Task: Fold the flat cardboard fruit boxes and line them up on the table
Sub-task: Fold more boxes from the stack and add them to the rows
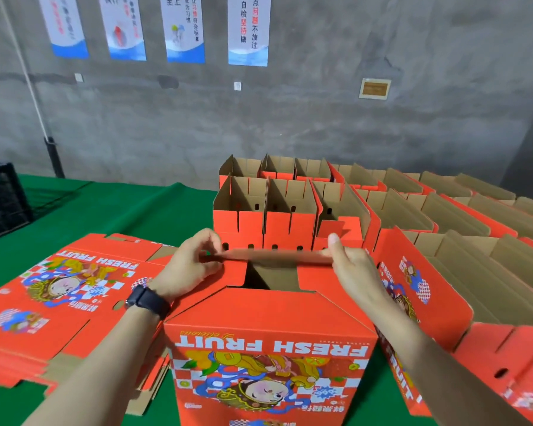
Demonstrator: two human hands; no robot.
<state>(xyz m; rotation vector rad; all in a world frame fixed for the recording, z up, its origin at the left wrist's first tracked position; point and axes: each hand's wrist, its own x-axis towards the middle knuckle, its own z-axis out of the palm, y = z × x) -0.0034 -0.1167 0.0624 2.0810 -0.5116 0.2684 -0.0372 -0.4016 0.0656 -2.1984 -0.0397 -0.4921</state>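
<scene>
A red "FRESH FRUIT" cardboard box [268,348] stands upright in front of me, its printed face toward me and its top partly open. My left hand [191,265] pinches the left end of its far top flap [274,256], which is blurred by motion. My right hand [348,262] grips the right end of the same flap. A stack of flat box blanks [65,290] lies to the left on the green table [130,210]. Several folded boxes [290,210] stand in rows behind and to the right.
A black plastic crate [0,198] sits at the table's far left edge. A grey wall with posters [185,29] rises behind the table. More folded boxes [490,287] crowd the right side up to the near edge.
</scene>
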